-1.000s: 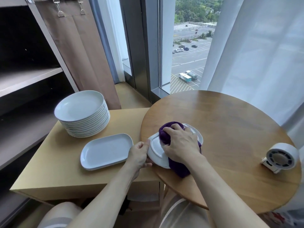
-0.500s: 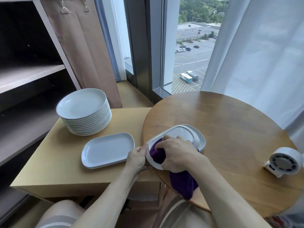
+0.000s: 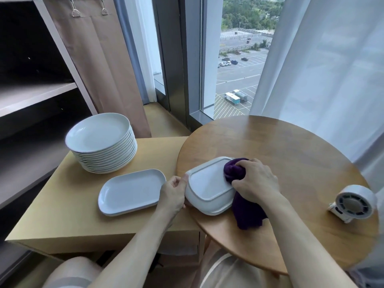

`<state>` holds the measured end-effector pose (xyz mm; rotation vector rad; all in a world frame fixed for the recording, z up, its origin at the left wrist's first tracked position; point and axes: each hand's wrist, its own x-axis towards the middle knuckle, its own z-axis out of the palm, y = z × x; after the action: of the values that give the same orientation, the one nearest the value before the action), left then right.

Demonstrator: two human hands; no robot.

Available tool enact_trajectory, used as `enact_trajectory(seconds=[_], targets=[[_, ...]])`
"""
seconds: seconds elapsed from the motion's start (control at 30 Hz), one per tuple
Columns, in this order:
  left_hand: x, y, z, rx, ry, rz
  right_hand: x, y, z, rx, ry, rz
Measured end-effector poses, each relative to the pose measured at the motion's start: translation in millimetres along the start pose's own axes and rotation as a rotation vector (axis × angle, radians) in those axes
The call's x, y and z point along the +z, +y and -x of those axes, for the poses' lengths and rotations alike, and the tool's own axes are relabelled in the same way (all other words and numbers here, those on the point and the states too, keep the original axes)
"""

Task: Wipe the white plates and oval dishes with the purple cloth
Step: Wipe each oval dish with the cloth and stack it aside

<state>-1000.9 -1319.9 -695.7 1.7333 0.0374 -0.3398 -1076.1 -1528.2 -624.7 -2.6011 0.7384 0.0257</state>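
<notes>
Right now the fingers (image 3: 248, 164) of the right hand (image 3: 256, 181) are curled tight round a bunched wad of the purple cloth (image 3: 234, 170). They press it onto the upturned base of a white oval dish (image 3: 207, 187) just below the centre of the frame, and the cloth's loose tail trails toward the lower edge across the round table (image 3: 291, 142). The left hand (image 3: 174, 192) pinches the dish's left rim, thumb on top and the other fingers tucked under out of sight, seemingly to keep it from sliding under the rubbing. The dish sits right at the table's left edge and may reach just past it, so a hard push leftward could tip it off. To the right lies plenty of bare wood, up to a small white fan (image 3: 353, 201) at the right of the frame. On the lower side table (image 3: 62, 215) at left, just beside the left hand, lie more oval dishes (image 3: 132, 191), with a stack of round plates (image 3: 99, 140) behind them, probably close enough for an easy swap.
</notes>
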Motion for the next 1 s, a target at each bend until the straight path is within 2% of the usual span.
enact_trajectory(seconds=[0.1, 0.27, 0.43, 0.57, 0.83, 1.0], targets=[[4, 8, 4, 0.062, -0.003, -0.008, 6, -1, -4, 0.003, 0.053, -0.017], [8, 15, 12, 0.108, 0.008, -0.002, 12, -22, 2, -0.113, -0.032, 0.027], [6, 14, 15, 0.074, 0.010, 0.012, 19, -57, 23, -0.350, -0.111, 0.078], [6, 8, 16, 0.004, 0.020, 0.061, 27, -74, 38, -0.416, -0.133, 0.177], [6, 1, 9, 0.010, 0.021, 0.017, 12, -65, 31, -0.236, -0.309, 0.220], [3, 2, 5, -0.001, 0.022, -0.033, -3, -31, 11, -0.022, -0.244, 0.156]])
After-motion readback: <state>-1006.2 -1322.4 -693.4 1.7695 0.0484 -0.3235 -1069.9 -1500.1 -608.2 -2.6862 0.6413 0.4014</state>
